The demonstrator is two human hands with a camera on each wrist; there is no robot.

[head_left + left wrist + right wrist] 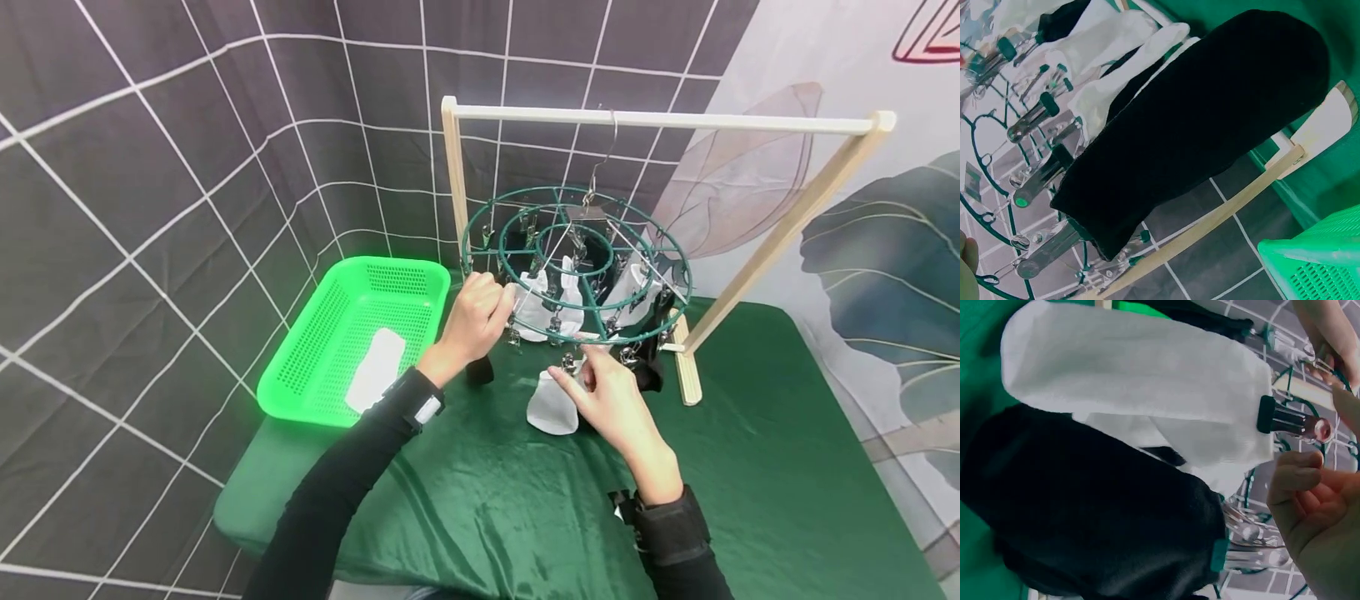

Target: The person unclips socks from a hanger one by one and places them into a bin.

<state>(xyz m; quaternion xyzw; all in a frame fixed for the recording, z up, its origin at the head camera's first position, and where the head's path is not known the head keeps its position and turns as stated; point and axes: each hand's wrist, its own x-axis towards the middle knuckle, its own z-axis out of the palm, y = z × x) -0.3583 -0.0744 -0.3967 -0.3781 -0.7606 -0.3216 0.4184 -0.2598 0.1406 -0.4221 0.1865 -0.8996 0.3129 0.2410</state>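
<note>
A round green clip hanger hangs by its hook from a wooden rack, with white and black socks clipped under it. My left hand grips the hanger's outer ring at its left side. Just below that hand hangs a black sock. My right hand pinches the metal clip that holds a white sock at the hanger's front. Beside it another black sock hangs, partly hidden by my right hand in the head view.
A bright green basket stands on the left of the green-covered table, with one white sock in it. The rack's foot rests on the cloth to the right of the hanger. Tiled-pattern walls close in the back and left.
</note>
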